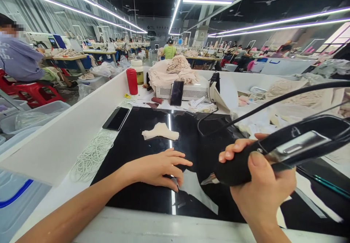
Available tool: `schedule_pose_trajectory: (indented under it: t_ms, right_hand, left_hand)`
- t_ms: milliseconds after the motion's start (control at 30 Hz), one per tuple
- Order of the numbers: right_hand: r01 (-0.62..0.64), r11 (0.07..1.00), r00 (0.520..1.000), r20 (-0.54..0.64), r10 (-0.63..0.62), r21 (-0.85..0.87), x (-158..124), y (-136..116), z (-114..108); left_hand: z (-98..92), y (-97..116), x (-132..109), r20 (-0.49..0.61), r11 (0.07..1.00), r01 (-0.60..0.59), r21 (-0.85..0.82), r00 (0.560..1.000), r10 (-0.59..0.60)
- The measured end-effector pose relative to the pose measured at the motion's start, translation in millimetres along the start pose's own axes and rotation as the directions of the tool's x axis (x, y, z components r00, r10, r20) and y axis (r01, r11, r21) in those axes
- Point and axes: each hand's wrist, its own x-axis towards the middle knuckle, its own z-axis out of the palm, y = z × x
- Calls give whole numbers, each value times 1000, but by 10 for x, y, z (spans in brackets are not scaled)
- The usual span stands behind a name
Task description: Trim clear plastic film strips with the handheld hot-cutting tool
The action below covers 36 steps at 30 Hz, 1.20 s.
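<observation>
My right hand [266,188] is wrapped round a thick black corded hand tool [235,166] with a silver plate on its side. Its pointed metal tip [210,179] aims left, close to the edge of a translucent grey sheet piece [195,188]. Over the left end of that piece, my left hand [165,168] has its fingers spread and holds nothing; I cannot tell whether the fingertips touch the piece. Beyond it, a cream fabric piece [160,131] lies on the glossy black board [131,195]. Small translucent scraps [181,203] lie near the sheet piece.
Pale cord [91,155] lies tangled at left, below a dark phone [117,118]. Another phone [177,93] stands upright against a white vented box [191,91] topped with fabric. The tool's black cable [273,102] arches across the right. Cut pieces [308,195] lie at right.
</observation>
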Motion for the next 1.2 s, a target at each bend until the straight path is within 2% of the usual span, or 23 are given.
schedule_pose_trajectory:
  t_ms: [100, 200, 267, 333, 433, 533, 633, 833, 1200]
  right_hand:
    - [-1, 1000, 1000, -6, 1, -1, 17, 17, -33]
    - [0, 1000, 1000, 25, 0, 15, -20, 52, -41]
    - [0, 1000, 999, 42, -1, 18, -48, 79, -31]
    - [-3, 1000, 999, 43, 2, 14, -68, 103, -13]
    - [2, 1000, 999, 53, -2, 6, -86, 128, 14]
    - [8, 1000, 997, 79, -8, 11, -106, 147, 21]
    - [4, 1000, 997, 82, -5, 7, -129, 166, 5]
    - [-15, 1000, 997, 72, 16, -16, -150, 182, -18]
    - [-50, 998, 993, 112, 46, 27, -255, 130, 27]
  left_hand:
    - [-45, -53, -14, -59, 989, 33, 142, 998, -25]
    - [-57, -45, -3, -172, 942, 129, 311, 982, -77]
    - [-30, 10, 22, -245, 929, 166, 330, 966, -85]
    - [30, 96, 56, -279, 957, 161, 242, 956, -90]
    - [157, 223, 100, -247, 990, 131, 45, 962, -116]
    - [266, 292, 115, -178, 986, 159, -50, 970, -165]
    - [307, 309, 110, -136, 979, 194, -64, 970, -201]
    - [273, 317, 95, -99, 973, 216, -86, 970, -224]
    - [251, 311, 87, -85, 973, 203, -113, 973, -213]
